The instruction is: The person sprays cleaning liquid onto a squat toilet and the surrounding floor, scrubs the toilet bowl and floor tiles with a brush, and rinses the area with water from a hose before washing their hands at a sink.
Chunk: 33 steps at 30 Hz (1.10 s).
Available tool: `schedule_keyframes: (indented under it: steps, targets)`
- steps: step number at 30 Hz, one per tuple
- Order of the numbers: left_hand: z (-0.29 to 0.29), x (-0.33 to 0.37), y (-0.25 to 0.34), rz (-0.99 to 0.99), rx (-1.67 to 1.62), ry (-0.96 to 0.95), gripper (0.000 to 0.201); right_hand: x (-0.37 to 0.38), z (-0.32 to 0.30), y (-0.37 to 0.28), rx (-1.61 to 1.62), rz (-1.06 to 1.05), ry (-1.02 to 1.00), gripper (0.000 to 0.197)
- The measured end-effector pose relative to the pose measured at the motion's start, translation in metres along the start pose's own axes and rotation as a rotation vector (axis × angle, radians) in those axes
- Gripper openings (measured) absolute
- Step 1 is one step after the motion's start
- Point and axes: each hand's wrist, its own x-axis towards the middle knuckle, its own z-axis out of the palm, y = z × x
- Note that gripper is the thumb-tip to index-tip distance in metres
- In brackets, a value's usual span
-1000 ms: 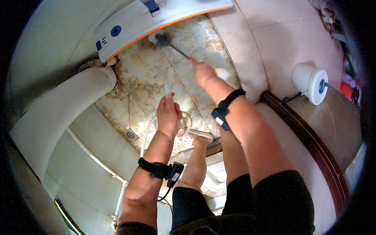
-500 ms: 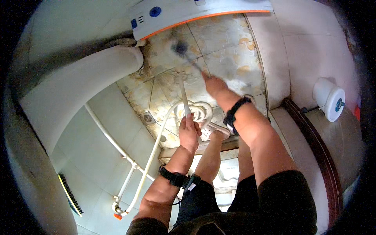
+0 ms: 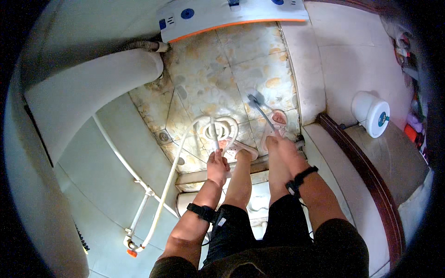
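Around a white hose (image 3: 213, 132) my left hand (image 3: 216, 167) is closed, with the hose end pointing ahead over the tiled floor (image 3: 201, 65). Loops of the same hose lie on the floor just beyond this hand. My right hand (image 3: 283, 150) grips a long-handled brush (image 3: 264, 113). Its dark head is slightly blurred, low over or on the wet tiles ahead of my right foot; contact is hard to tell. Pale slippers (image 3: 278, 117) are on my feet, close to both tools.
A white panel (image 3: 222, 15) with an orange edge crosses the far end. At left are a curved white fixture (image 3: 97, 83), a wall pipe (image 3: 121, 157), an orange-handled tap (image 3: 132, 253) and a floor drain (image 3: 163, 136). A lidded white tub (image 3: 376, 118) stands right, beyond a dark red ledge (image 3: 366, 171).
My right hand has drawn the brush back from the far floor toward my right foot. The left hand still holds the hose, and the view has shifted slightly.
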Motion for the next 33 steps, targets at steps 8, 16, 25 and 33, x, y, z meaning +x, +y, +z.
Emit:
schedule_keyframes:
  steps: [8,16,25,33]
  targets:
    - [-0.015,0.001,0.009,0.024,-0.03,0.05,0.031,0.083,0.013,-0.137,-0.118,-0.134,-0.209,0.044]
    - [0.02,0.013,-0.022,0.215,0.605,-0.284,0.022,0.003,-0.018,0.059,-0.018,0.278,0.236,0.042]
    - [0.094,0.007,-0.035,0.477,1.378,-0.648,0.03,-0.103,0.072,0.14,0.11,0.613,0.013,0.041]
    - [0.099,0.019,-0.06,0.547,1.921,-0.865,0.028,-0.107,0.048,0.121,0.094,0.575,0.083,0.033]
